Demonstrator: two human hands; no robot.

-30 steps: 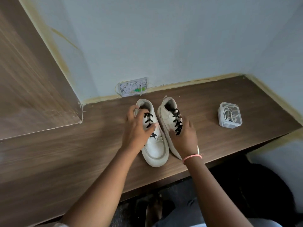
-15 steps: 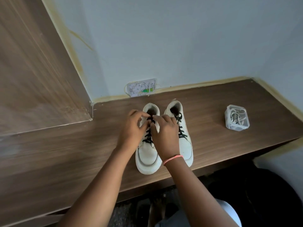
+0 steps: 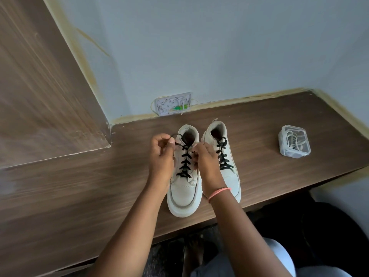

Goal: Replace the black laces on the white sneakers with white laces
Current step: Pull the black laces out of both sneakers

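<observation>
Two white sneakers stand side by side on the wooden counter (image 3: 269, 172), toes toward me. The left sneaker (image 3: 183, 194) carries a black lace (image 3: 185, 162) crossed up its front. My left hand (image 3: 161, 154) pinches a loose end of that lace beside the shoe's collar. My right hand (image 3: 205, 158) has curled fingers at the right edge of the same shoe's top eyelets and seems to pinch the lace there. The right sneaker (image 3: 229, 176) is laced in black (image 3: 223, 154) and partly hidden behind my right wrist. White laces (image 3: 295, 140) lie in a clear plastic box.
The clear box (image 3: 283, 148) sits on the counter to the right of the shoes. A white wall plate (image 3: 173, 104) with wiring is on the wall behind them. A wooden panel (image 3: 40, 96) rises at the left. The counter's front edge runs just below the toes.
Both hands went from holding one shoe each to meeting at the left shoe's top. My left hand has since pulled a lace end out leftward.
</observation>
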